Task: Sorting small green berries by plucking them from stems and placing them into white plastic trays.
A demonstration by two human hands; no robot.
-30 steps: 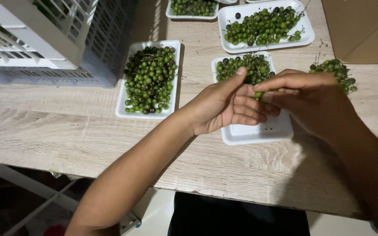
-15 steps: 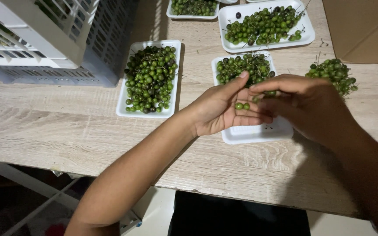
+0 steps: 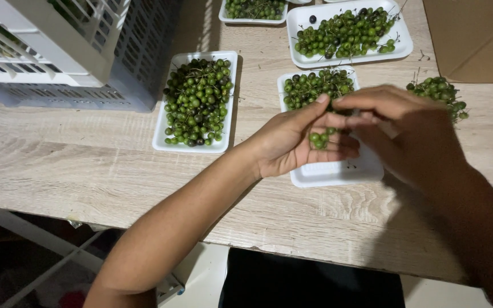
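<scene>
Cupping small green berries [image 3: 319, 138] over the white foam tray [image 3: 338, 171], left hand [image 3: 292, 142] has lifted slightly; right-hand fingers [image 3: 360, 121] now pinch into the cluster.

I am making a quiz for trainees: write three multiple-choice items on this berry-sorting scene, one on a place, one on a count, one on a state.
1. Where does the loose heap of small green berries lie?
A. on the light wooden table
B. in the grey plastic crate
C. on the floor

2. How many white foam trays show?
A. two
B. four
C. seven

3. How is the left hand?
A. flat and empty
B. cupped, holding a few green berries
C. gripping the crate

Key: 1 A, the heap rests on bare wood; 2 B, four trays are in view; 3 B, berries sit in its curled palm.
</scene>
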